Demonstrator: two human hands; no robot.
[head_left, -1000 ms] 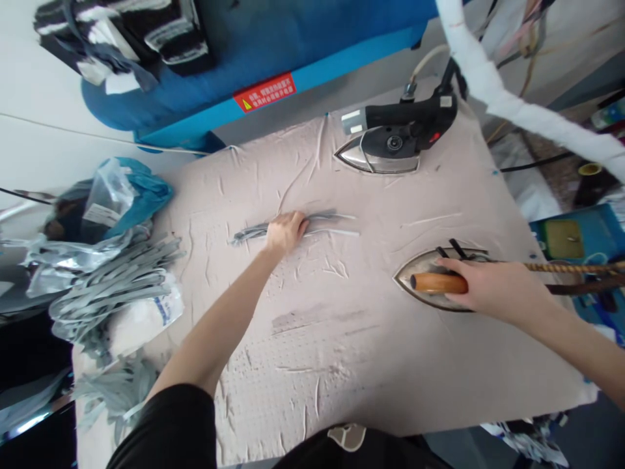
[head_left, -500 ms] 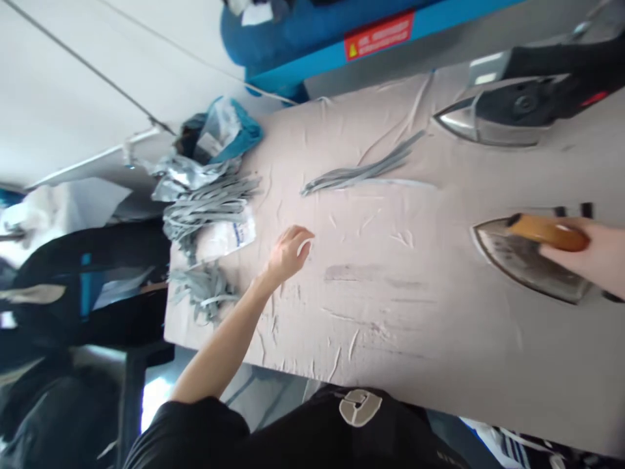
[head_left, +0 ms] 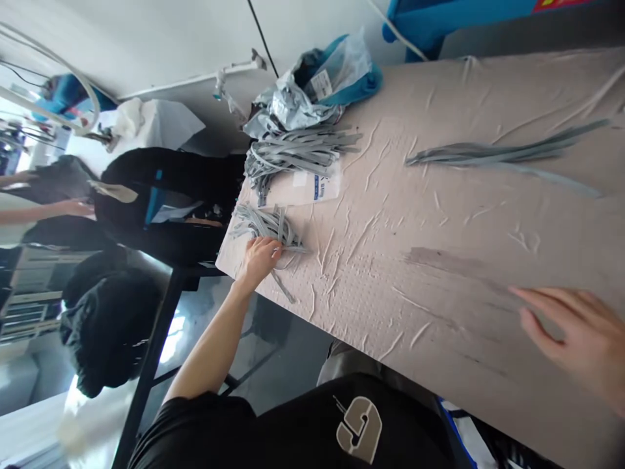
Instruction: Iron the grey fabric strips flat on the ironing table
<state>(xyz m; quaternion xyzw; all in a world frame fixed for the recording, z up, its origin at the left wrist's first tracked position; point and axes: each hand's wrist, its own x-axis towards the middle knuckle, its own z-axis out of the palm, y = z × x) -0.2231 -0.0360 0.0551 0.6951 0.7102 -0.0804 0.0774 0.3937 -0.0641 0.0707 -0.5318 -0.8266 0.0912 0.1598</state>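
My left hand (head_left: 261, 260) is at the near edge of a loose pile of grey strips (head_left: 266, 225), its fingers curled and pressed on the strips at the table's left corner. Over the right part of the table, my right hand (head_left: 576, 332) is held with fingers apart and nothing in it. Behind the left pile lies a larger bundle of grey strips (head_left: 297, 153), partly on a white and blue plastic packet (head_left: 322, 182). A thin bunch of grey strips (head_left: 508, 153) is laid out flat toward the back right.
A silver and blue plastic bag (head_left: 346, 71) sits at the table's back left. The pale cloth-covered table (head_left: 371, 286) is wrinkled. Beyond its left end are a black padded object (head_left: 127, 195) and another person's hands (head_left: 73, 208). A blue frame (head_left: 463, 19) stands behind.
The view has swung left, and both irons are out of sight. My left hand has reached the small strip pile. My right hand has let go of the iron and moved over the table.
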